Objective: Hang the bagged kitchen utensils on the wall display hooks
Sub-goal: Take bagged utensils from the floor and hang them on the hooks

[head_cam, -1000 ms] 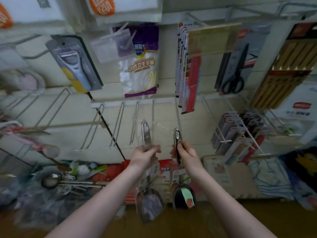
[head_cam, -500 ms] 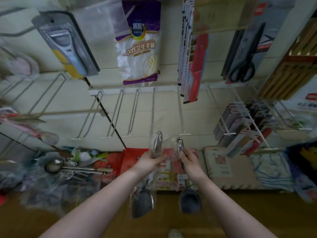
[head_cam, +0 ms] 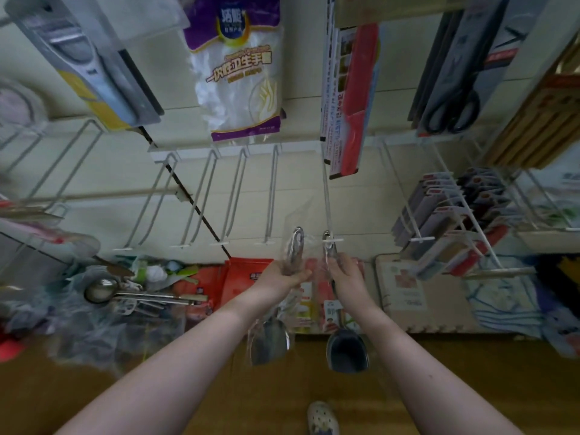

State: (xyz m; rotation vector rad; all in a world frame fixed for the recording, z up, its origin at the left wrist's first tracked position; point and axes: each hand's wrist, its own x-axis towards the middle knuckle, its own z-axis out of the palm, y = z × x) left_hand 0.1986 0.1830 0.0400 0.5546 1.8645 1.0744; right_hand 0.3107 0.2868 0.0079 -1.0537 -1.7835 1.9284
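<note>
My left hand (head_cam: 284, 274) grips the handle of a steel spatula in a clear bag (head_cam: 270, 340), its blade hanging down. A second bagged utensil, a dark-headed scoop (head_cam: 346, 353), hangs from my right hand (head_cam: 346, 271), which holds its handle. The top of that handle sits right at the tip of a white wire hook (head_cam: 328, 208); whether the hole is over the tip I cannot tell. Several bare white hooks (head_cam: 232, 196) jut from the wall rail to the left.
Packaged goods hang above: a peeler (head_cam: 84, 61), a purple glove bag (head_cam: 238, 67), red-backed cards (head_cam: 348, 95), scissors (head_cam: 452, 89). Full hooks of cards (head_cam: 448, 221) stand to the right. A steel ladle (head_cam: 138, 295) and bagged wares lie in a pile at lower left.
Both hands and their utensils sit lower in view and closer together than a second ago. The right utensil's handle top has come up to the hook's tip.
</note>
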